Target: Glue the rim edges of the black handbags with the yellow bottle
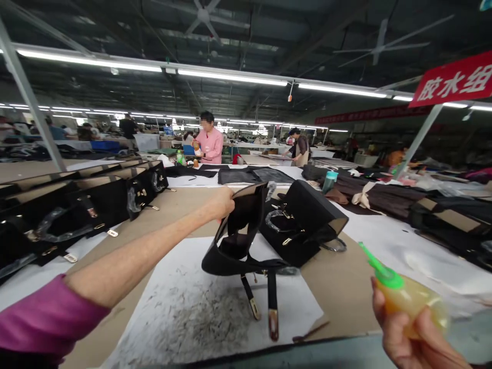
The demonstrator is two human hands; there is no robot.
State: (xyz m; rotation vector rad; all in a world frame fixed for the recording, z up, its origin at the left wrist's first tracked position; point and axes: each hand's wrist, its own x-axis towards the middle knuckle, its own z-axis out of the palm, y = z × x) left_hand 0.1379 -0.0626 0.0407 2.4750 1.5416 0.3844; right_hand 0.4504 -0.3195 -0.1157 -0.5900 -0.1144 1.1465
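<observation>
My left hand (pixel 221 204) is closed on the upper edge of a black handbag piece (pixel 215 260), holding it up and tilted over a glue-smudged white sheet (pixel 184 302). Two straps with metal tips dangle from the piece, and its inside faces partly toward me. At the lower right, my right hand (pixel 411 330) wraps round a glue bottle (pixel 417 302) of clear plastic with yellowish liquid and a green nozzle. The bottle is held apart from the bag, its nozzle pointing up and left. Behind the held piece lies another black handbag (pixel 307 215) with a plastic-wrapped handle.
Rows of black handbags (pixel 103 200) stand along the left side. A teal-capped jar (pixel 329 180), dark fabric (pixel 376 197) and more bag pieces (pixel 449 220) lie to the right. A person in pink (pixel 210 143) stands across the table holding a bottle; another person (pixel 300 148) bends farther back.
</observation>
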